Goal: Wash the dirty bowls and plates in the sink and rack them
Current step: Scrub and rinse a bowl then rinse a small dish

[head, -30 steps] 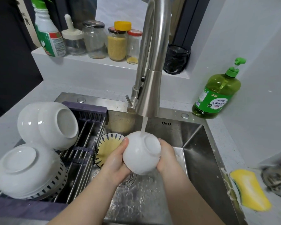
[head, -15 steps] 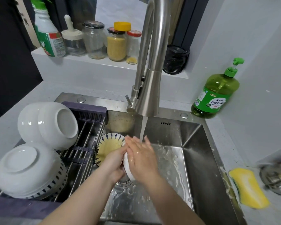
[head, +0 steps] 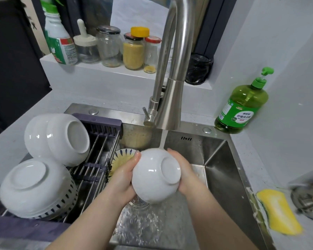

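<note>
White bowl (head: 155, 177), its base turned toward the camera, was held over the sink (head: 224, 168) under the stream of water (head: 163, 139) that ran from the steel faucet (head: 172, 91). The left hand (head: 122, 179) gripped its left side, fingers curled round the wall, while the right hand (head: 187, 175) clasped the right side near the foot ring. Behind the left hand, a blue-patterned dish (head: 124, 155) with a yellowish inside leaned in the basin. On the drying rack (head: 98, 156) across the sink's left part were two stacks of white bowls: an upper stack (head: 58, 139) on its side and a lower stack (head: 34, 188) upside down. A green bottle of dish soap (head: 240, 109) stood at the sink's back right corner. A yellow sponge (head: 280, 212) lay on the counter to the right. Jars (head: 134, 49) lined the ledge behind the faucet.
</note>
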A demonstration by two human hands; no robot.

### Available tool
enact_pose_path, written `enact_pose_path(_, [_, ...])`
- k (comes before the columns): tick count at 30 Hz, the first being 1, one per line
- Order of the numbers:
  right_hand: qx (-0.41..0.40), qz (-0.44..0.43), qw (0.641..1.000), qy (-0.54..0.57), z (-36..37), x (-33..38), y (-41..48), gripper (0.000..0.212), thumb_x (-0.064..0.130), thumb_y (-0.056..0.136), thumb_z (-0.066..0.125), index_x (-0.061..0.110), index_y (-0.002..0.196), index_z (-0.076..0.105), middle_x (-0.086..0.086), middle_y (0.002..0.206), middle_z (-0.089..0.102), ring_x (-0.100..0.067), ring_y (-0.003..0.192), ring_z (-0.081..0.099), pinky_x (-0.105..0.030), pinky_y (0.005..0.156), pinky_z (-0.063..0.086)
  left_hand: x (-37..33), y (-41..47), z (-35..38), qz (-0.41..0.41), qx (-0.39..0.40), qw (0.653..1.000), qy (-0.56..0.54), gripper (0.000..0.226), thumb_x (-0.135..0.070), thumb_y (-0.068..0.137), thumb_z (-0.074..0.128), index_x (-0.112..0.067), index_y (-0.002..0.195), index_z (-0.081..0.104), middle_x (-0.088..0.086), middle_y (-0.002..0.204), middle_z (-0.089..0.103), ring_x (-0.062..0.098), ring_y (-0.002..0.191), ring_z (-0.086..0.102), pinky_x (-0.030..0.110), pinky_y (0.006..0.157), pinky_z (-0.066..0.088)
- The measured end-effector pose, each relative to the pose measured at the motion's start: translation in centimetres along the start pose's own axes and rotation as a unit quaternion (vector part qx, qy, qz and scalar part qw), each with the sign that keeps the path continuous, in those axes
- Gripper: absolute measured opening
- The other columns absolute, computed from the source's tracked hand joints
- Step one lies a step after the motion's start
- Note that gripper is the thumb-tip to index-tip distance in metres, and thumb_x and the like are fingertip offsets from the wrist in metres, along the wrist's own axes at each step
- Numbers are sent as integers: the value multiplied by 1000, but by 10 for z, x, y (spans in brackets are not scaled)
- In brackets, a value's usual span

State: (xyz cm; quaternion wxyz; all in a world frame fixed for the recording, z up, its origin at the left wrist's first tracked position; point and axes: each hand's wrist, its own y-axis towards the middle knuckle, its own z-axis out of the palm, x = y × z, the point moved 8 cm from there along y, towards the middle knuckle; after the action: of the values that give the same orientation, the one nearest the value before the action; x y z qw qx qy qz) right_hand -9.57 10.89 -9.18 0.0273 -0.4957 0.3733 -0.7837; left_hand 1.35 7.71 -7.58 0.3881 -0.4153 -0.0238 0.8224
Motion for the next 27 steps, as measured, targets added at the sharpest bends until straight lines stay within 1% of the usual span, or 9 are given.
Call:
enact_pose_path(3, [-66, -17, 994, 84, -1, -13, 0, 26, 21, 93, 47, 12, 70, 56, -1, 54, 62, -19, 63, 52, -28, 59, 40, 2, 4, -10, 3, -50, 998, -47, 39, -34, 97, 30, -11, 90, 61, 7, 72, 73, 23, 69, 68, 32, 54, 57])
enact_pose_path(5, [-92, -42, 987, 127, 0, -19, 0, 21, 24, 94, 45, 13, 85, 60, -9, 83, 67, -27, 78, 59, -33, 66, 47, 3, 8, -13, 6, -78, 994, -77, 38, -36, 97, 32, -11, 94, 60, 10, 76, 72, 28, 80, 63, 42, 60, 56])
enact_pose_path(7, [-92, -55, 983, 150, 7, -29, -2, 29, 33, 96, 41, 13, 107, 59, -15, 110, 64, -32, 100, 58, -41, 82, 48, 2, 12, -12, 6, -110, 989, -95, 37, -36, 97, 34, -8, 94, 58, 15, 82, 67, 29, 82, 58, 47, 68, 47])
enact_pose_path(12, [-63, -102, 987, 110, 22, -43, -3, 46, 26, 101, 30, 21, 146, 21, -11, 143, 41, -28, 126, 45, -39, 102, 39, 4, 20, -4, 19, -136, 987, -86, 27, -27, 98, 37, -4, 106, 49, 13, 87, 60, 24, 78, 57, 42, 78, 42])
enact_pose_path(16, [-66, -105, 992, 27, 16, -50, 2, 48, 31, 100, 30, 20, 146, 22, -8, 143, 42, -23, 125, 45, -33, 100, 38, 5, 26, -12, 14, -126, 992, 18, 25, -23, 97, 40, -1, 99, 53, 14, 89, 63, 24, 79, 60, 37, 62, 55])
enact_pose_path(19, [-51, -101, 992, 51, 19, -46, -1, 42, 35, 99, 34, 15, 136, 40, -6, 120, 58, -19, 106, 56, -27, 86, 45, 7, 24, -22, -1, -120, 985, 128, 27, -22, 95, 46, 2, 103, 55, 15, 85, 66, 25, 74, 62, 31, 64, 52])
enact_pose_path(21, [-36, -77, 996, 37, 19, -49, -3, 43, 42, 97, 34, 18, 130, 45, -4, 115, 60, -19, 104, 57, -29, 83, 47, 4, 19, -32, 1, -118, 980, 163, 26, -21, 93, 46, 2, 98, 58, 14, 81, 67, 24, 71, 63, 29, 62, 52])
enact_pose_path(24, [18, -44, 999, -15, 18, -58, -5, 41, 48, 94, 38, 29, 130, 41, -1, 130, 51, -20, 113, 52, -35, 82, 48, -3, 8, -49, 2, -114, 981, 159, 27, -23, 91, 46, 0, 98, 59, 14, 81, 70, 27, 79, 64, 36, 67, 51])
enact_pose_path(27, [103, -18, 995, -8, 26, -62, -8, 27, 40, 91, 46, 28, 116, 47, -3, 124, 54, -22, 106, 57, -38, 76, 54, -7, -4, -59, -4, -117, 989, 86, 28, -25, 94, 42, -5, 95, 61, 12, 77, 72, 27, 78, 64, 38, 65, 50])
